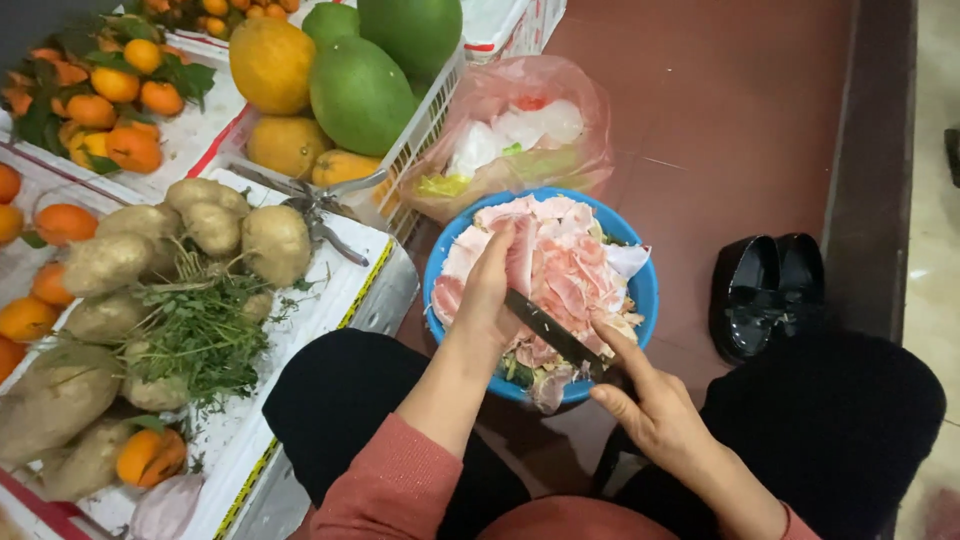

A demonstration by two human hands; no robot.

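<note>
While the right hand grips a knife by its handle, the left hand pinches a pink meat slice over the blue bowl on the red floor; a tied plastic bag sits beyond, black shoes beside.

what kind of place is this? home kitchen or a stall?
Likely a produce stall or market corner, not a kitchen. White foam boxes hold potatoes and tangerines; a basket holds pomelos. The person sits low over a blue bowl of meat on the red floor, knife in the right hand.
</note>
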